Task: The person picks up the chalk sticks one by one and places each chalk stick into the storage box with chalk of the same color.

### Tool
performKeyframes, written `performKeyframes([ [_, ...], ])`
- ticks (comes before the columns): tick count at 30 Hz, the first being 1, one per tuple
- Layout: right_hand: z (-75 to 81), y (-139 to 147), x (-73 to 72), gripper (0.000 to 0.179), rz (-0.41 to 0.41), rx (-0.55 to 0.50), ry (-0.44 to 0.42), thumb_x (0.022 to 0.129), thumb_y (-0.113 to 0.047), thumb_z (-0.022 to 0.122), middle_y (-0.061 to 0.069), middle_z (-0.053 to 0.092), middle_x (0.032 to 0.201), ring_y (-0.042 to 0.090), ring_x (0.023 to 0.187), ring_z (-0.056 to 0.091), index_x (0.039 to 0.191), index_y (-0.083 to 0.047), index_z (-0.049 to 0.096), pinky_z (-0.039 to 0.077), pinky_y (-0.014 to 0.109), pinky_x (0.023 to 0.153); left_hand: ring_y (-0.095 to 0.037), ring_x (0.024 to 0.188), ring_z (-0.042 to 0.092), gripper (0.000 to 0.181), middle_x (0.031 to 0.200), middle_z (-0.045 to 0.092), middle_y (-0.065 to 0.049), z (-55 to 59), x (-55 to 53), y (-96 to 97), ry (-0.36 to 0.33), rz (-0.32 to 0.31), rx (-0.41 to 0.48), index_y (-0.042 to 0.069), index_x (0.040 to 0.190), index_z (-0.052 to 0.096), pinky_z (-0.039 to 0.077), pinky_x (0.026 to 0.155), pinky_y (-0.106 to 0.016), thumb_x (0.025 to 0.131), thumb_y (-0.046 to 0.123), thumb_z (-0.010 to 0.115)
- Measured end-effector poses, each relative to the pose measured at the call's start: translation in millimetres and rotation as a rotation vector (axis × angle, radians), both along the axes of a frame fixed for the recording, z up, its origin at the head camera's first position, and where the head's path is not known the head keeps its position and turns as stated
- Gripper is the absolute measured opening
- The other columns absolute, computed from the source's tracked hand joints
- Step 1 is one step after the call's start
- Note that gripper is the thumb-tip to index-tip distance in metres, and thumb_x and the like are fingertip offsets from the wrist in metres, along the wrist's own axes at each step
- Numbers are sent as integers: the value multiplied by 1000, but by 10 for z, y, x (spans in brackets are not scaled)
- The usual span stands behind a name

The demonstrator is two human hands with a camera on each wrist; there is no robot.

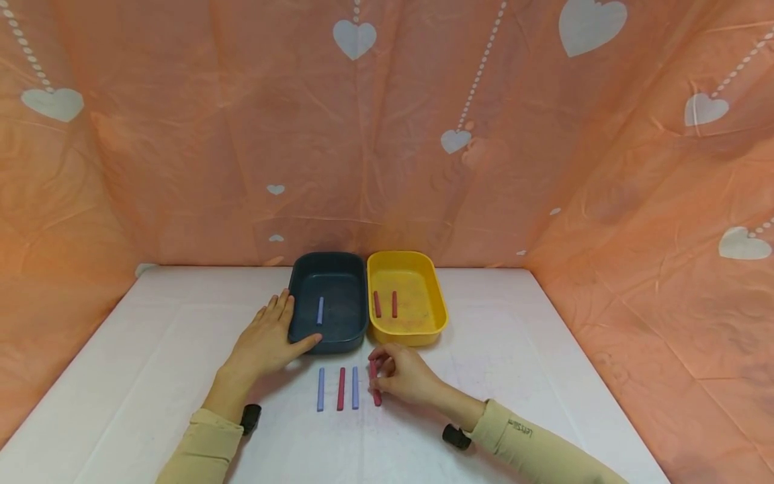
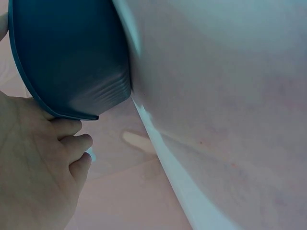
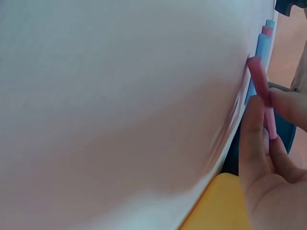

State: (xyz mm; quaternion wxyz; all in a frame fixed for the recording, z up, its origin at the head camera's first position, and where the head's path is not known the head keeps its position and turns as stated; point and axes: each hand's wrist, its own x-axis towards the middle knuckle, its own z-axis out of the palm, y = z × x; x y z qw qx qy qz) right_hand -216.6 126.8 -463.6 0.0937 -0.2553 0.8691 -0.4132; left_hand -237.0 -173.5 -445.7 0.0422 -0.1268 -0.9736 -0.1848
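Observation:
My right hand pinches a red chalk stick between thumb and fingers; one end of it tilts up off the table. Left of it lie a blue chalk stick, a red chalk stick and another blue chalk stick, side by side. With fairly straight fingers, my left hand rests against the left side of the dark blue tray, thumb over its near rim. One blue chalk lies in that tray. The yellow tray holds two red chalks.
Both trays stand side by side at the back of the white table. Behind and beside it hangs an orange sheet with white hearts. A dark band is on my left wrist, another on my right.

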Motion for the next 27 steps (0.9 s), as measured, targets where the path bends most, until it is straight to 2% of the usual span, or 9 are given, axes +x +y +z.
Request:
performKeyframes([
  [17,-1,-32,15,34,-9,-45,-15,86,2,79,3,65,100,11,78,63,117,-2,66,55,20,69,-51,154,18,112,167,17,-32,-12,-19,-14,-3,-1,-4,-16,157,23,19,124,-63,94,69,59],
  [27,136,-15,-29,33,-63,-105,-18,91,-3,75,4,66,105,16,85,66,123,-3,65,58,21,71,-50,155,18,113,168,16,-32,-13,-21,-17,-13,-1,3,-16,157,22,18,125,-63,94,69,59],
])
